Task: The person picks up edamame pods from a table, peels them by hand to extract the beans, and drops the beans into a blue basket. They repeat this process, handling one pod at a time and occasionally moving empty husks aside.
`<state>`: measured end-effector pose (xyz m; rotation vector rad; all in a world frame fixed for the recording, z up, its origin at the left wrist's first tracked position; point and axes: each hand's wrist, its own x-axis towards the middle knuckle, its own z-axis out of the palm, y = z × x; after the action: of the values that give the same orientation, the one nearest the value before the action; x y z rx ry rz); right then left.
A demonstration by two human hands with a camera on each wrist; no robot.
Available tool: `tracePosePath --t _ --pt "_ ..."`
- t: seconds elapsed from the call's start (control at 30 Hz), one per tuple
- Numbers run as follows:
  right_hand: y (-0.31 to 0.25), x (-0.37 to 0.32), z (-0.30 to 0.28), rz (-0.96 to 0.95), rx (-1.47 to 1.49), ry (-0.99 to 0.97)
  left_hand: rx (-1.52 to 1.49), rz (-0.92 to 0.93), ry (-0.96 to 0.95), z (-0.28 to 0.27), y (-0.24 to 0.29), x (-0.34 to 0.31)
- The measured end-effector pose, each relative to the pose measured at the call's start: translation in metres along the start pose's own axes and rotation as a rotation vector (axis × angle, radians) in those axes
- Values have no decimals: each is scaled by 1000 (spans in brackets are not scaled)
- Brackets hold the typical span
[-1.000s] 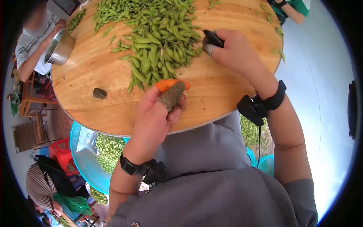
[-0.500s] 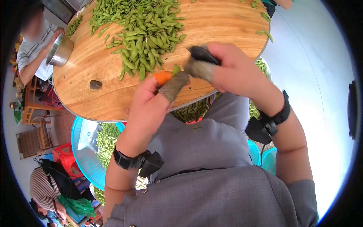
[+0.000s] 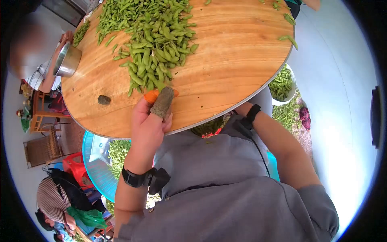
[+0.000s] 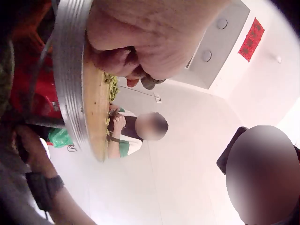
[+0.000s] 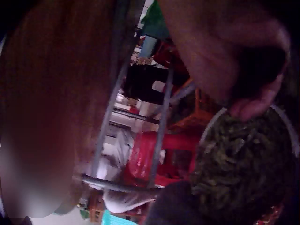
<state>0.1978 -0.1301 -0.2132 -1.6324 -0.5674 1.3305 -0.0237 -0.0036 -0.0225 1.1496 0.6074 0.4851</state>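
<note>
My left hand [image 3: 150,125] is at the near edge of a heap of green soybean pods [image 3: 149,44] on the round wooden table [image 3: 229,48]. A grey wrap [image 3: 162,103] covers its thumb and an orange cover [image 3: 151,96] a finger. The thumb lies against that finger, pinching a pod [image 3: 161,85] whose green tip shows. Below the table's edge, my right hand [image 5: 220,51] hangs over a bowl [image 5: 205,136] of pods. Its fingers curl round a dark hollow; I cannot tell whether it holds anything. In the head view the tabletop hides most of that hand.
A short dark grey stub [image 3: 104,99] lies left on the table. Across from it, a person holds a steel pot [image 3: 67,60]. Beneath the table are a turquoise basket [image 3: 94,161], a white bucket [image 3: 293,90] of pods and a red stool [image 3: 76,169].
My right hand has come over to the left hand, then dropped below the table's edge. The left hand has shifted left to the heap's edge. The person with the pot leans closer.
</note>
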Motion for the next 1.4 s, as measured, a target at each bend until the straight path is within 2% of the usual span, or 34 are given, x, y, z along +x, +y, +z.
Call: tracePosePath --t 0.3,0.47,1.3,1.4 --pt "23 30 7 57 15 -35 -6 -63 78 2 -1 0" --pt "41 33 -4 71 26 -40 24 -15 78 1 -3 0" --pt "48 34 6 -66 -98 -80 55 72 76 6 -4 -2" --pt "50 32 5 -88 -114 -82 38 39 94 5 -5 -2"
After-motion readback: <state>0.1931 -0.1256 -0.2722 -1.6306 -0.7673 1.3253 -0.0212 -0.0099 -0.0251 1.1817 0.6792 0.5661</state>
